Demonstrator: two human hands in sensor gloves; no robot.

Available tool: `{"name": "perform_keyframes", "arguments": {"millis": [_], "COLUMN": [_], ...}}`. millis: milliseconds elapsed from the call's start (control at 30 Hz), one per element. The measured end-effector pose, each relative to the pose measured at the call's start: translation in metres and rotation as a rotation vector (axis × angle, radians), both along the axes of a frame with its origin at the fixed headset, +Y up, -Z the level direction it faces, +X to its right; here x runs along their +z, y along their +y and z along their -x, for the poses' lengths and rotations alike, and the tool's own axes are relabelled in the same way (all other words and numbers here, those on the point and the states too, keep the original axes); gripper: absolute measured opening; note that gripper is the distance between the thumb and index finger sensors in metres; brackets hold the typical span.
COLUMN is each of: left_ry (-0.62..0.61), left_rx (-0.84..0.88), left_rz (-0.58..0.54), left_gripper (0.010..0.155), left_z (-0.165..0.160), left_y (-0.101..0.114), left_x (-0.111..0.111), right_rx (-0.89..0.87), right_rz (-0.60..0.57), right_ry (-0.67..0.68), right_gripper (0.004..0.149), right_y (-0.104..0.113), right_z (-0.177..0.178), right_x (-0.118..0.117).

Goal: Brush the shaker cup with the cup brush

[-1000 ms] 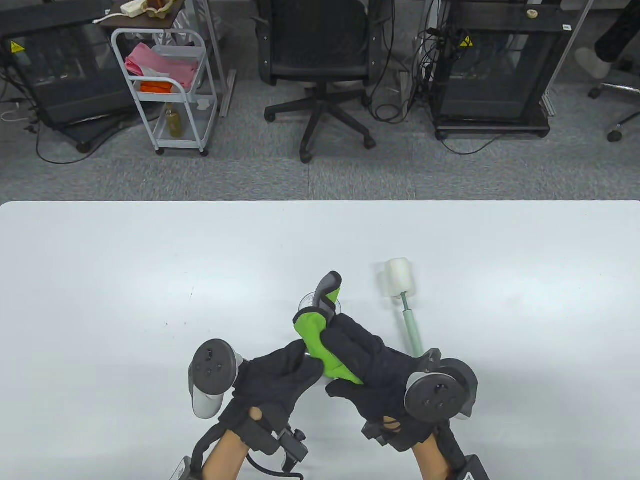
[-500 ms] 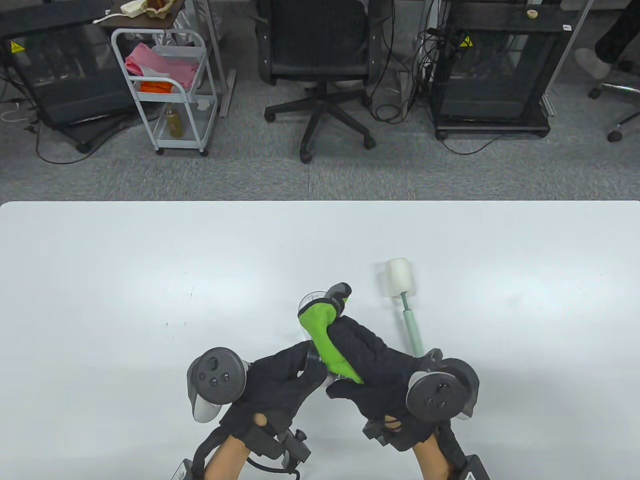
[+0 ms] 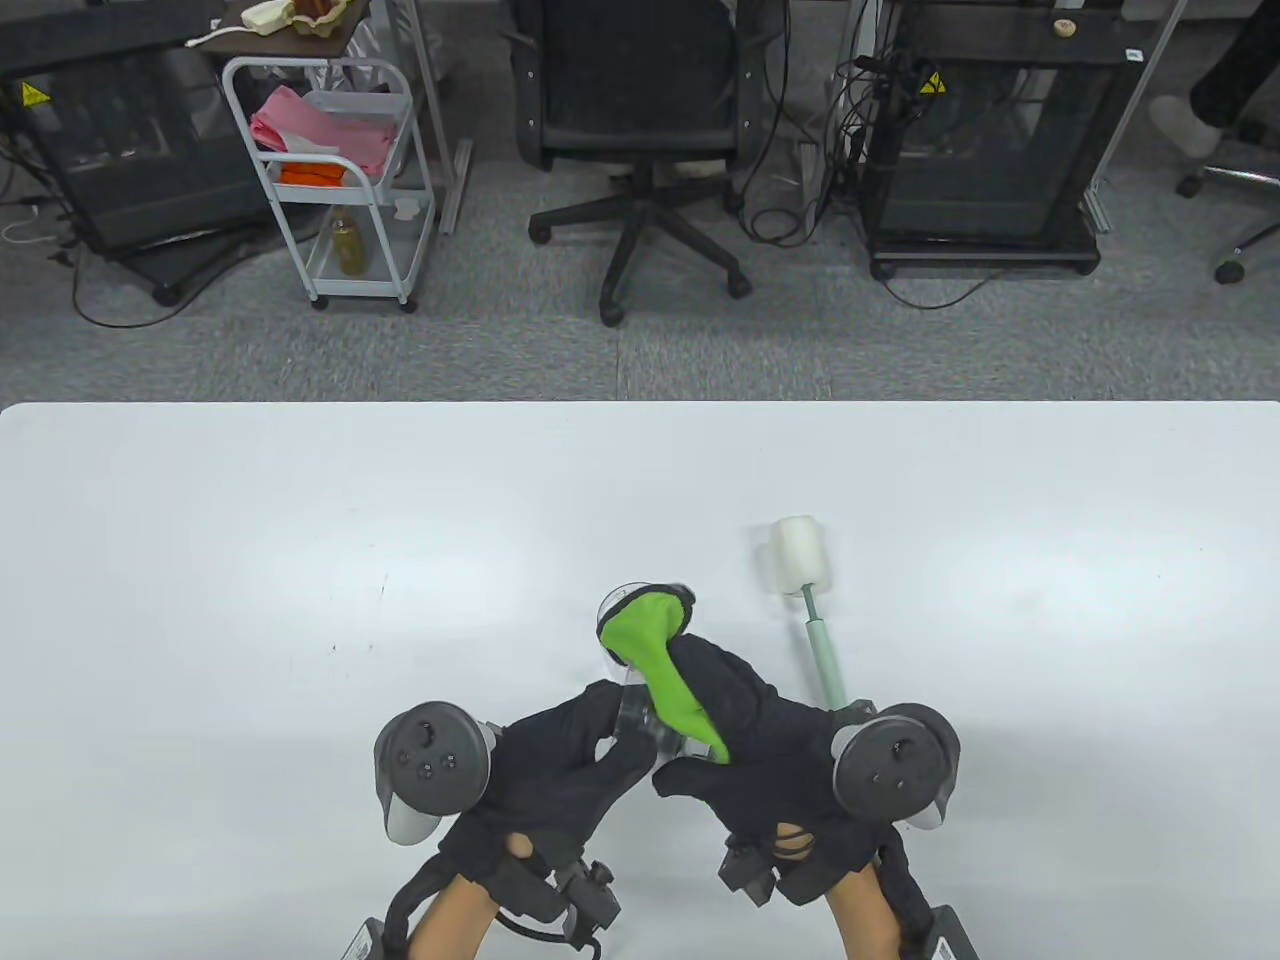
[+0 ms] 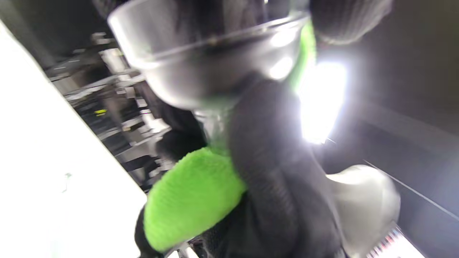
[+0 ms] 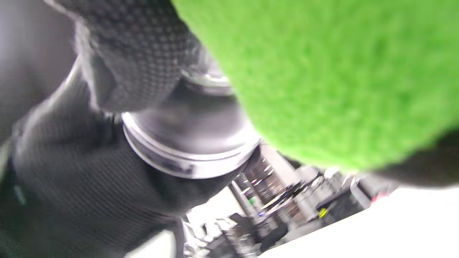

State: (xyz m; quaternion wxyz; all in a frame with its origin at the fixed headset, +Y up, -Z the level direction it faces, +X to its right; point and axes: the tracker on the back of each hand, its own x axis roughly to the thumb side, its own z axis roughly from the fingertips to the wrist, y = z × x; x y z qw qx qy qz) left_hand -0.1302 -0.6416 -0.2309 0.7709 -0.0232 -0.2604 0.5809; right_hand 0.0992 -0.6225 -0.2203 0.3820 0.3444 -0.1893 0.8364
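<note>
A clear shaker cup [image 3: 614, 606] is held tilted just above the table, its mouth pointing away from me. My left hand [image 3: 560, 750] grips its near end [image 5: 186, 150]. My right hand [image 3: 750, 735] holds a green fuzzy cleaning piece [image 3: 655, 650] that is pressed over the cup's rim and into its mouth. The left wrist view shows the cup [image 4: 200, 68] close up, with the green piece [image 4: 190, 193] below it. The cup brush, a white sponge head [image 3: 800, 562] on a pale green handle [image 3: 826, 660], lies on the table to the right, untouched.
The white table [image 3: 250, 600] reaches to its far edge at mid-frame. Beyond it on the floor stand an office chair [image 3: 640, 130], a white cart [image 3: 330, 170] and black cabinets [image 3: 990, 140].
The grey tip of the green piece stood up above the cup. It has since gone down into the cup's mouth as my right hand pushed it in. My left hand shifted slightly on the cup.
</note>
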Motion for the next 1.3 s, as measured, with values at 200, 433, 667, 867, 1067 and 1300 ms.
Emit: {"name": "perform_keyframes", "arguments": {"millis": [200,433,667,867,1067,1300], "left_ry": [-0.058,-0.072,-0.059,-0.053,-0.106,-0.058], "left_rx": [0.025,-0.031,0.141,-0.125,0.039,-0.05], "left_rz": [-0.05,-0.18,0.172,-0.18,0.092,-0.141], "left_gripper": [0.053,0.052,0.056,0.05,0.057,0.051], "left_z": [0.005,0.004,0.008,0.006,0.008,0.006], "left_y": [0.003,0.006,-0.007,0.008,-0.004,0.008], "left_x": [0.002,0.003,-0.005,0.001,-0.006,0.002], "right_rx": [-0.211,-0.186,0.065,-0.392,-0.041,-0.315], "right_rz": [0.315,0.255,-0.004,0.527,0.11,0.475], "right_ry": [0.067,0.097,-0.033,0.159,0.039,0.158], "right_gripper": [0.086,0.089,0.087,0.086,0.084,0.088], "right_y": [-0.022,-0.015,-0.005,-0.033,-0.008,-0.031], "right_z": [0.001,-0.002,0.008,-0.002,0.003,-0.001], "right_x": [-0.013,-0.011,0.001,-0.019,-0.004,-0.019]}}
